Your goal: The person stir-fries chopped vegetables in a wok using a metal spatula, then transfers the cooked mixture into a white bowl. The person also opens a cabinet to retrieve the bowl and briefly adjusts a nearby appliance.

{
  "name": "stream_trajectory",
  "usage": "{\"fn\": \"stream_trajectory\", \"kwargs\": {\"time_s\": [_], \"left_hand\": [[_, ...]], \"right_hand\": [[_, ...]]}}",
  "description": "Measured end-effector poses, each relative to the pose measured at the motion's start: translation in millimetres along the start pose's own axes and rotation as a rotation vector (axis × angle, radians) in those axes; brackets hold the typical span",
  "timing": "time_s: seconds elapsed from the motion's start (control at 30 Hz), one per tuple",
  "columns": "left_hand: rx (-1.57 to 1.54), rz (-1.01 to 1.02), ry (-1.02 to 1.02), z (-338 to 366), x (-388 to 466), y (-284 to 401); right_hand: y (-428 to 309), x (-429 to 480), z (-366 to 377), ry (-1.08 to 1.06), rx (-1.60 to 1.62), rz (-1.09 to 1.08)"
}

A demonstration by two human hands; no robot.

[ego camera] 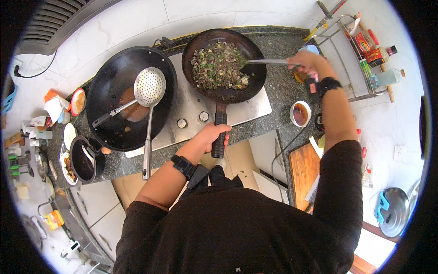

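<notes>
My left hand [212,137] grips the dark wrapped handle [219,137] of a frying pan [253,89] on the stovetop. Chopped food with green bits [217,65], perhaps minced meat and scallion, covers much of the pan's floor. In my right hand [304,63] is a long metal utensil [270,62]. Its blurred far end reaches into the right side of the food, so its exact kind cannot be told. To the left sits a large black wok [113,78] with brown liquid at its bottom. A perforated skimmer [150,89] and a smaller dark-handled utensil [114,113] rest across it.
A white bowl of brown sauce [300,114] stands right of the steel stovetop [191,113], a cable beside it. Further right lie a wooden cutting board [303,171] and a wall rack [362,68] with bottles. A black pot [84,159] stands at the counter's left, near a plate [69,171].
</notes>
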State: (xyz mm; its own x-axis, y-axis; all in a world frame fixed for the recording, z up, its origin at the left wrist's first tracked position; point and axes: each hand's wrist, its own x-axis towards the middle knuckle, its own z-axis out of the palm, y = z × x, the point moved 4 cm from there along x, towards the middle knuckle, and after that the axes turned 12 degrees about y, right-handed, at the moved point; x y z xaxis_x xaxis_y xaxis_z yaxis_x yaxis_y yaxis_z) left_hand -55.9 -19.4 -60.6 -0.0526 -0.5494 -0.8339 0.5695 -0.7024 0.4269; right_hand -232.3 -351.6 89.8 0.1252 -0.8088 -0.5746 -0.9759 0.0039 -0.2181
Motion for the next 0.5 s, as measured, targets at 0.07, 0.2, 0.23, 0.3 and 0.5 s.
{"fn": "stream_trajectory", "kwargs": {"time_s": [0.07,0.2,0.23,0.3,0.5], "left_hand": [[0.023,0.009,0.038,-1.5,-2.0,1.9],[0.033,-0.002,0.052,-1.8,-4.3,3.5],[0.032,-0.008,0.048,-1.6,-4.6,3.4],[0.027,-0.013,0.06,-2.6,-4.9,3.0],[0.011,-0.026,0.038,-3.0,-4.5,2.8]], "right_hand": [[12.0,14.4,40.4,-0.062,0.213,-0.127],[21.8,40.9,91.9,-0.082,0.527,-0.226],[23.6,43.6,95.2,-0.028,0.516,-0.268],[22.3,42.0,88.5,0.127,0.434,-0.434],[0.8,-32.0,48.9,0.741,-0.053,-1.079]]}}
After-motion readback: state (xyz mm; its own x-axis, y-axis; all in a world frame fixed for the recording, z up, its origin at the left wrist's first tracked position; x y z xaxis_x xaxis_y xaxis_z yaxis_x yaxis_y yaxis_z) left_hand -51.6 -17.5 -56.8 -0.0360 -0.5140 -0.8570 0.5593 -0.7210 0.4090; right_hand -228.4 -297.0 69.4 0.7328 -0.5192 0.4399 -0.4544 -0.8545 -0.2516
